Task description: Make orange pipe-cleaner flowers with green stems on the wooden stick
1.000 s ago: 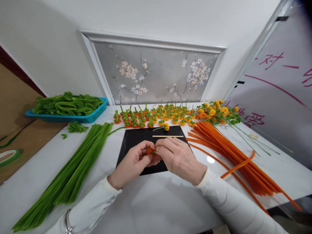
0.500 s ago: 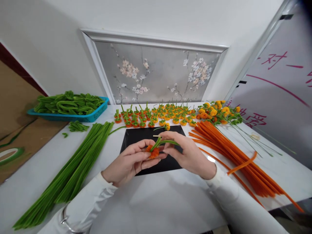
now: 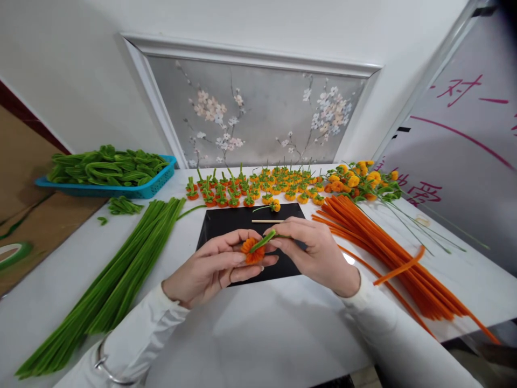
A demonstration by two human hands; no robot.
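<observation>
Above the matte black rectangular mat (image 3: 220, 226), on the glossy white table (image 3: 242, 339): one ruffled orange chenille flower (image 3: 254, 259), gripped between the left hand's (image 3: 210, 269) thumb and fingers. Right hand (image 3: 317, 256): thumb and forefinger pinched, apparently on one of two fuzzy green chenille strips (image 3: 263, 242) rising from the flower. Change: the upright strip of half a second ago now leans right, seemingly for handling both together. Edges: slim pale wooden stick (image 3: 266, 221) inside the mat's far edge; long green chenille stems (image 3: 121, 269) left; long orange chenille stems (image 3: 388, 258) right. Room: white surface before the mat's near edge, between the forearms.
</observation>
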